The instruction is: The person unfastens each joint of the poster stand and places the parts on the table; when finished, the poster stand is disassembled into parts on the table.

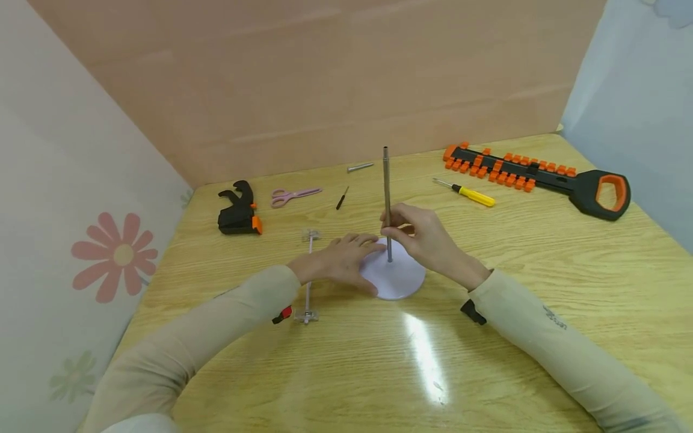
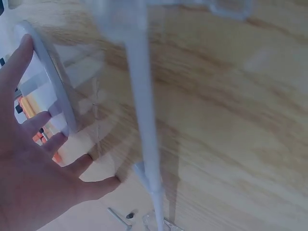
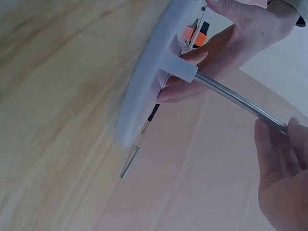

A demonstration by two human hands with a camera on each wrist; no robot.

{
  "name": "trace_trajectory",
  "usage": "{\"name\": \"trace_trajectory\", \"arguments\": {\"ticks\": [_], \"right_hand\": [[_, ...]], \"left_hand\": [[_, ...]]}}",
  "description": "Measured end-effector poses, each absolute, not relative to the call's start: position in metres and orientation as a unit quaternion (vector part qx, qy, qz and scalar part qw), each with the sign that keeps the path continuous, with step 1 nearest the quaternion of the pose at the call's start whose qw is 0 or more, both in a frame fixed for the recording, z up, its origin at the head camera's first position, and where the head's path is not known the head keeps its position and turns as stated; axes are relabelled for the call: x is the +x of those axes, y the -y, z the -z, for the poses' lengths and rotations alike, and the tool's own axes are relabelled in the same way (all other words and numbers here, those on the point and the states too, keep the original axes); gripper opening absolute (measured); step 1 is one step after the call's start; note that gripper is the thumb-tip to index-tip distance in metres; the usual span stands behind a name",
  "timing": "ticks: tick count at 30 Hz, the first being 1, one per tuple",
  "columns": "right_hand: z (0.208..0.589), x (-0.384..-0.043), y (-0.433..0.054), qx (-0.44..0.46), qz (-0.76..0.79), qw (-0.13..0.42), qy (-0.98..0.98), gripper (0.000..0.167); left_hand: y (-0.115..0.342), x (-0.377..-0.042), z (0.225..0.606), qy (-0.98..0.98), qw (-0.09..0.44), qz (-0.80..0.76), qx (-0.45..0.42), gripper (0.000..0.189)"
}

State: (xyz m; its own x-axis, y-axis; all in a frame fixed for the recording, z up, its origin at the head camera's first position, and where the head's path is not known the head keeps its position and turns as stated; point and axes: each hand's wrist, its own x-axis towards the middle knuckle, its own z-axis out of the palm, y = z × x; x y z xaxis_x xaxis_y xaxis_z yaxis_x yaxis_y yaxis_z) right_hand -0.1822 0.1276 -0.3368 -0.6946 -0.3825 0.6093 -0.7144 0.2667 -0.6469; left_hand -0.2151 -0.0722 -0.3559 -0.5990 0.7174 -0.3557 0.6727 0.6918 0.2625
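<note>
Pinches the metal rod (image 1: 387,183) partway up between the thumb and fingers of the right hand (image 1: 425,237), holding it upright over the middle of the white disc (image 1: 397,279). Lower end of the rod at the short white collar (image 3: 178,66) in the center of the disc, in the right wrist view; cannot tell how far inside. Spreads the left hand (image 1: 346,260) at the left side of the disc, touching the rim, with some fingers fanned out past it over the tabletop (image 1: 541,288).

Flat on the tabletop, well forward of the back edge and somewhat nearer the left edge than the right: the disc. Just left of it, running front to back beneath the left wrist: a thin white stick (image 1: 307,299) with clear pieces at both ends.

Near the back left corner, a black clamp (image 1: 237,211) with orange parts. To the right of that, pink scissors (image 1: 292,195), then a small screwdriver (image 1: 341,201) with a dark handle. Close to the middle of the back edge, a metal bolt (image 1: 360,167). Farther right, a yellow screwdriver (image 1: 473,194), and behind it, slanting from the back edge toward the right edge, a black and orange rack (image 1: 563,183).
</note>
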Motion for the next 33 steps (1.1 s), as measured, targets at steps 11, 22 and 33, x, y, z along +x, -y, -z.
{"name": "trace_trajectory", "arguments": {"ticks": [11,22,33], "right_hand": [[0.333,-0.183,-0.127,0.378,-0.48,0.181,0.77,0.014],[0.323,-0.181,-0.125,0.371,-0.488,0.145,0.776,0.015],[0.296,-0.182,-0.132,0.335,-0.537,0.168,0.756,0.017]], "left_hand": [[0.072,-0.215,0.357,-0.899,0.219,-0.038,0.377,0.093],[0.073,-0.214,0.357,-0.901,0.221,-0.045,0.371,0.093],[0.074,-0.216,0.361,-0.903,0.213,-0.063,0.368,0.092]]}}
